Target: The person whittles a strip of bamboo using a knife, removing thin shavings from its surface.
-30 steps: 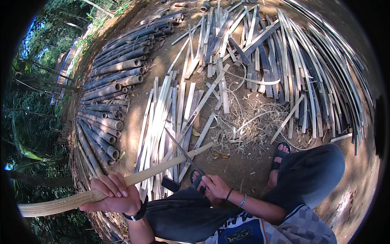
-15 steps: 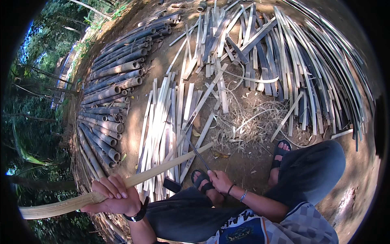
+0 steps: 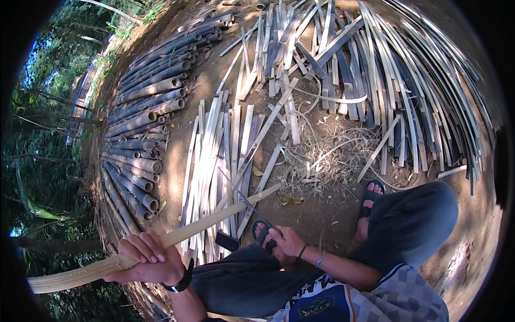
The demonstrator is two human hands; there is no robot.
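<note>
My left hand (image 3: 149, 260), at the lower left, is wrapped round a long pale bamboo strip (image 3: 209, 218). The strip slants up to the right, its narrow end above my sandalled foot, while its wider end runs out to the left rim. In my right hand (image 3: 287, 241) is the handle of a long thin-bladed knife (image 3: 235, 189). Its blade points up and left and crosses the strip not far from the narrow end. Whether the edge bites into the bamboo cannot be made out. My right fingers hide most of the handle.
Split bamboo strips (image 3: 206, 155) lie in front of me, with a larger heap (image 3: 397, 80) at far right. Curly shavings (image 3: 327, 155) cover the ground between. Bamboo poles (image 3: 147, 115) are stacked at left. A dark rectangular object (image 3: 227, 241) sits beside my left knee.
My right hand and the knife have shifted a little to the left, so the blade crosses the strip slightly farther from its tip. My left hand keeps its grip.
</note>
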